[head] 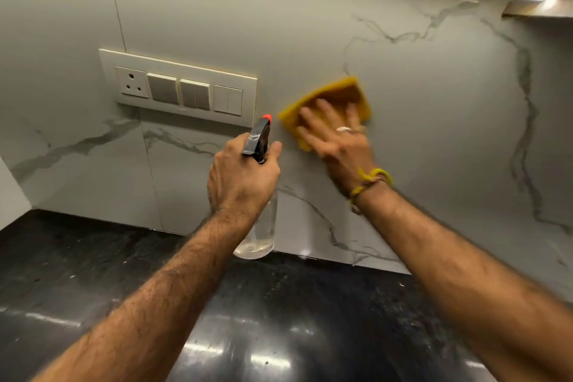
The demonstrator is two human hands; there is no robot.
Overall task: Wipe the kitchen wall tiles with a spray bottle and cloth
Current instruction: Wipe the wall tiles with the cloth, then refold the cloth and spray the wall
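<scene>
pressing yellow cloth (pixel 333 96) to marble wall tiles (pixel 434 87), no legible writing

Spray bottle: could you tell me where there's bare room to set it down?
The black countertop lies bare below the switch panel and under both forearms. The crowded spot is the wall where the spray bottle and yellow cloth meet.
</scene>
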